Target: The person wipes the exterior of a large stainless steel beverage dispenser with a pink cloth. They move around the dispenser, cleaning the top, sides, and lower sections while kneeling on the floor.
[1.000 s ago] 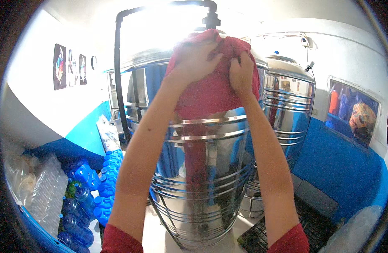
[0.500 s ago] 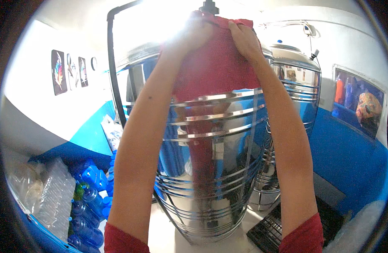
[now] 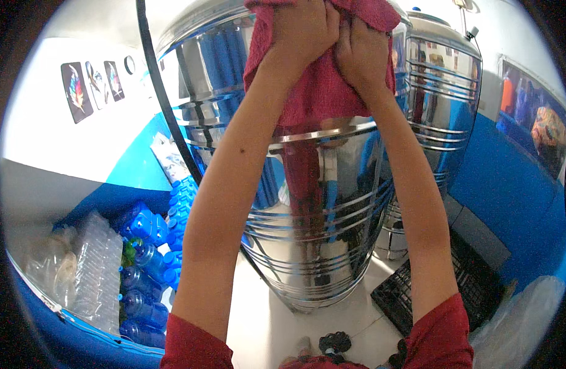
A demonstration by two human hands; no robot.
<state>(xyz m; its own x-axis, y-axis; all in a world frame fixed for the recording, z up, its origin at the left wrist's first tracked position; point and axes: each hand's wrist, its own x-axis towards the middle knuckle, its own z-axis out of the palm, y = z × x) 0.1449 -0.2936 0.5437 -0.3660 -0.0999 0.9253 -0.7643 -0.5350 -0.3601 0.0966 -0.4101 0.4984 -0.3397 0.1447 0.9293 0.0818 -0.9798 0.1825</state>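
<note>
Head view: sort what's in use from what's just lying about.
In use:
- red cloth, gripped by left hand and right hand
- front steel tank, under the cloth

Lying about:
- second steel tank
- blue bottles
- black crate
- wall pictures

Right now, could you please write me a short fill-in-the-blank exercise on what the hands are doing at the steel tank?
1. Both hands, the left hand and the right hand, press a cloth whose colour is ____.
2. The cloth lies against a shiny ____ tank.
3. At lower left lie many plastic bottles of ____ colour.

Missing words: red; steel; blue.
</note>
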